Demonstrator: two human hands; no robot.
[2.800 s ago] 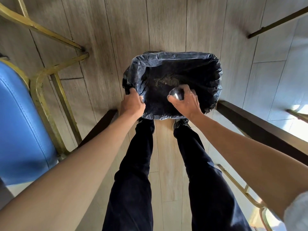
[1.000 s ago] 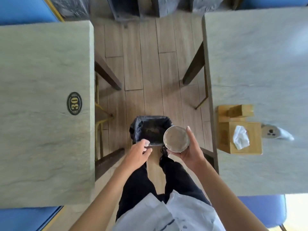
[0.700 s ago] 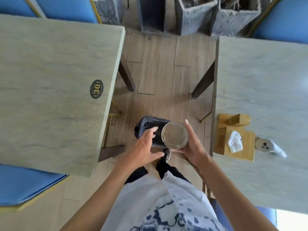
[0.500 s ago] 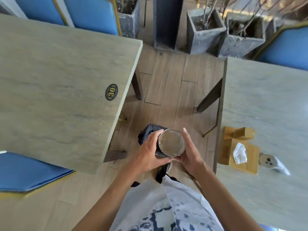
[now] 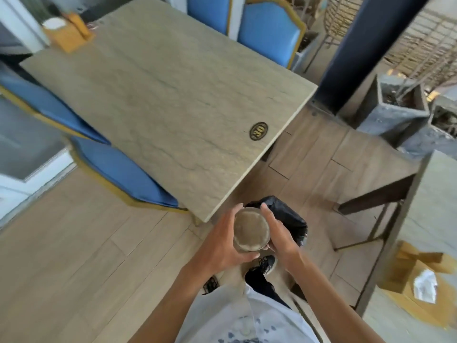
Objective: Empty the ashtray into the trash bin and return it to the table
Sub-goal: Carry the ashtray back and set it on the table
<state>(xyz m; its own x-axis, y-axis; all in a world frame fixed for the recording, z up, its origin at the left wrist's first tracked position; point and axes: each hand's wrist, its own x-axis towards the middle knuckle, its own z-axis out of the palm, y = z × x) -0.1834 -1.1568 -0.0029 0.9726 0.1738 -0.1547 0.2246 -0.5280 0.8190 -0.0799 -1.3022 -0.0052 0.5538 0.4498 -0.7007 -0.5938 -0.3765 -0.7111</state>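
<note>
- I hold the round glass ashtray (image 5: 251,230) upright between both hands, in the air in front of my body, above the wooden floor (image 5: 81,243).
- My left hand (image 5: 222,246) cups its left side and underside, fingers curled under the base and the thumb lying up along the rim.
- My right hand (image 5: 279,233) presses flat against its right side, fingers stretched out along the wall of the glass.
- The ashtray's inside looks dull and grey-brown; I cannot tell whether any ash is left in it.
- The trash bin (image 5: 289,219), lined with a black bag, stands on the floor just beyond my right hand, partly hidden by it.
- The ashtray is just beside the near corner of the stone-topped table (image 5: 160,95), which lies ahead and to my left; it does not rest on the table.
- A dark oval plaque marked 30 (image 5: 258,130) sits near that table's right edge.
- A wooden tissue holder (image 5: 66,33) stands at its far left corner, blurred.
- Blue chairs with gold frames (image 5: 116,169) are tucked in on the left side, and others stand at the far end.
- A second table (image 5: 440,194) at the right carries a wooden tissue box (image 5: 418,280) with white tissue showing.
- One dark shoe (image 5: 265,264) shows beneath my hands.
</note>
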